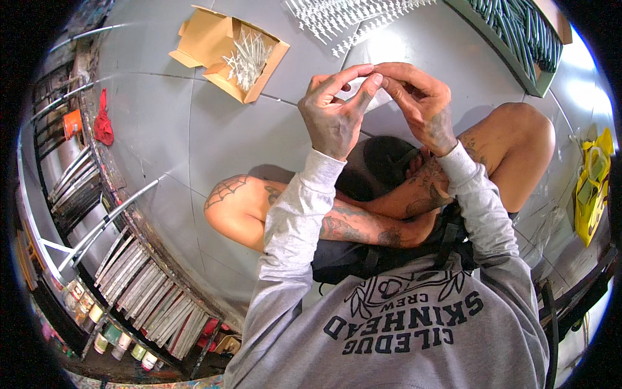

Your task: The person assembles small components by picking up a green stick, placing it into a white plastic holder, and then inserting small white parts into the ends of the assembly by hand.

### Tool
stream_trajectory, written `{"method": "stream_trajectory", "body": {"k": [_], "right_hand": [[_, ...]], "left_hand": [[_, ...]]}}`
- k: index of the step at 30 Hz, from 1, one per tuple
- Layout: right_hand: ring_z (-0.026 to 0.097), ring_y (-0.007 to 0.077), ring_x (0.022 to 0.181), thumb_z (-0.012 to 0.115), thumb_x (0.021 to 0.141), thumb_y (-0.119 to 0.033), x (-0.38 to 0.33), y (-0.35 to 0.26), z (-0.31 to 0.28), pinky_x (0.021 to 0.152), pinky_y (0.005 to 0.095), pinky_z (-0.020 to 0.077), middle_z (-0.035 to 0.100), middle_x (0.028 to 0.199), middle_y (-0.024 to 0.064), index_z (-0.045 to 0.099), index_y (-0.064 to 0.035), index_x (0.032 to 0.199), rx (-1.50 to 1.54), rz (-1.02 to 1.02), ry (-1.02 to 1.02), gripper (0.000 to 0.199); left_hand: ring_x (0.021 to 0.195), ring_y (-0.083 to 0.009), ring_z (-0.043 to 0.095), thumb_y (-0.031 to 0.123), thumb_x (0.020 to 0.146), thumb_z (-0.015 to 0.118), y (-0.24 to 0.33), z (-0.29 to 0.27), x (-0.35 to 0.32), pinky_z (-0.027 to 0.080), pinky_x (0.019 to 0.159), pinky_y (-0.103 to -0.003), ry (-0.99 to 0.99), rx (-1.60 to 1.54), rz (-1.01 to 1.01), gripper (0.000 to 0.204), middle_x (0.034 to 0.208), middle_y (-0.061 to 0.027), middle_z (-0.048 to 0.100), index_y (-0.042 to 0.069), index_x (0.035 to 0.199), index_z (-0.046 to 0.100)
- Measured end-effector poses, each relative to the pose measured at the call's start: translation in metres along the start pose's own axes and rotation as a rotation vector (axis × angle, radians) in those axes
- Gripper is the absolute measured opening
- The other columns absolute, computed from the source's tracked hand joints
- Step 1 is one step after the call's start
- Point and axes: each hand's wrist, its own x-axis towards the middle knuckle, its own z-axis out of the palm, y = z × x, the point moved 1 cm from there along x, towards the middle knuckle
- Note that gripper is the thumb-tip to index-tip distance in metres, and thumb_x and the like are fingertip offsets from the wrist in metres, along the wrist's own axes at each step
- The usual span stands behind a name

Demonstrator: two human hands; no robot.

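My left hand (334, 113) and my right hand (424, 107) meet above my crossed legs, fingertips together. Both are closed in a pinch, thumb against fingers. What they hold, if anything, is too small and too covered by the fingers to name. Behind and just below the fingertips shows a pale, whitish patch that I cannot identify. Beyond my left hand, an opened brown cardboard box (223, 83) contains a bunch of thin white plastic sticks (249, 57). Farther off, small white pieces (356, 18) lie in rows on the grey tiled floor (155, 149).
At the far right stands a green-edged tray (495, 50) of dark green tubes (518, 29). A yellow bag (593, 188) lies on the right. Along the left, a rack holds stacked flat frames (152, 295) and paint-stained jars (120, 347); a red cloth (103, 120) hangs near an orange container (72, 123).
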Motion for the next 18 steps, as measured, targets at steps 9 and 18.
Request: {"method": "stream_trajectory", "body": {"k": [9,18], "right_hand": [[0.073,0.0215,0.095,0.075,0.087,-0.003,0.000,-0.007,0.004,0.083,0.0309,0.0576,0.075,0.104,0.0114,0.076,-0.0024,0.104,-0.343,-0.306,0.106,0.017],[0.075,0.0247,0.089,0.079,0.080,-0.002,0.001,-0.005,0.005,0.076,0.0332,0.0606,0.075,0.101,0.0097,0.074,-0.0062,0.102,-0.408,-0.415,0.150,0.023]], "left_hand": [[0.069,-0.0031,0.048,0.012,0.085,0.083,-0.024,0.009,-0.007,0.046,0.059,-0.018,-0.012,-0.404,-0.162,0.020,0.090,-0.0015,0.066,0.001,0.101,0.078],[0.077,-0.0051,0.058,0.011,0.092,0.077,-0.033,0.009,-0.007,0.051,0.067,-0.020,-0.019,-0.284,-0.070,0.019,0.093,-0.0045,0.065,-0.004,0.104,0.074]]}}
